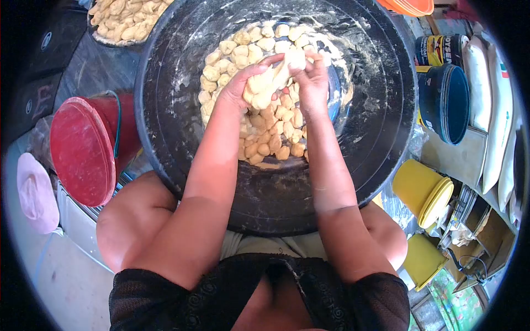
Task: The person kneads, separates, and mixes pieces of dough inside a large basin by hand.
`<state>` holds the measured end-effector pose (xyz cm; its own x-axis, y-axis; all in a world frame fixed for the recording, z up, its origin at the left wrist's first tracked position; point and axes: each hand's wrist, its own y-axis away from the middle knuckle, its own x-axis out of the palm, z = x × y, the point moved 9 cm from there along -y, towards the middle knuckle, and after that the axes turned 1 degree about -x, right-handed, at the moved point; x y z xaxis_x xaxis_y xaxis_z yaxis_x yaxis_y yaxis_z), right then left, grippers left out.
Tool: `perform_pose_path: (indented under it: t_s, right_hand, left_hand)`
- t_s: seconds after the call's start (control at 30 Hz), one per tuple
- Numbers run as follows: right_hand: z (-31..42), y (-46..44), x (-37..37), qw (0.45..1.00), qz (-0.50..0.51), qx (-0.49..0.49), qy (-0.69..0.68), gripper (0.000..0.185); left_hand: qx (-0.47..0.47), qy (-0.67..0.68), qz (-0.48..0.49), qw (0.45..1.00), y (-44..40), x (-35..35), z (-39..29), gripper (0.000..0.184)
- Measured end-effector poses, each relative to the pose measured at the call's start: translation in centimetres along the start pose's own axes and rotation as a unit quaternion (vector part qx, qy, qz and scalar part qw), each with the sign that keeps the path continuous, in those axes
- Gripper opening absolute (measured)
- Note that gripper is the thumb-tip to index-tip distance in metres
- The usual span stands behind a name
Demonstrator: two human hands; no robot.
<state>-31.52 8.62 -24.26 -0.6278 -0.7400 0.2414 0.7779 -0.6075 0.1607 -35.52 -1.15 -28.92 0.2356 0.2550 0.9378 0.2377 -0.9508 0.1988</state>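
Observation:
Both hands are over a wide black tub [171, 143] dusted with flour. My left hand [245, 85] is closed around a large lump of pale dough [262, 88]. My right hand [313, 80] grips the upper end of the same dough, which stretches between the two hands; some of its fingers are hidden behind the dough. Below and around them, many small dough pieces [279, 129] cover the tub's floor, paler at the back and browner toward my body.
A red lidded bucket [83, 151] lies left of the tub. A tray of dough pieces [124, 19] stands at the back left. On the right are a dark blue bucket [455, 105], a yellow bucket [422, 190] and white sacks [491, 110].

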Motion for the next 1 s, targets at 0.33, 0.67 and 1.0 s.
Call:
perform_pose_path:
  t_s: [0.33,0.67,1.0]
  right_hand:
    - [6.0,0.9,-5.4,0.944,-0.232,-0.189,-0.14,0.033]
    - [0.8,0.5,2.3,0.907,0.252,0.044,0.333,0.043]
    - [0.8,1.0,-0.5,0.891,0.049,-0.142,0.429,0.06]
  left_hand:
    - [-0.02,-0.021,0.006,1.0,-0.7,-0.8,-0.3,0.074]
    - [0.03,0.108,-0.019,0.994,0.1,-2.4,0.3,0.084]
    - [0.026,0.044,-0.06,0.997,-0.3,-1.8,0.1,0.074]
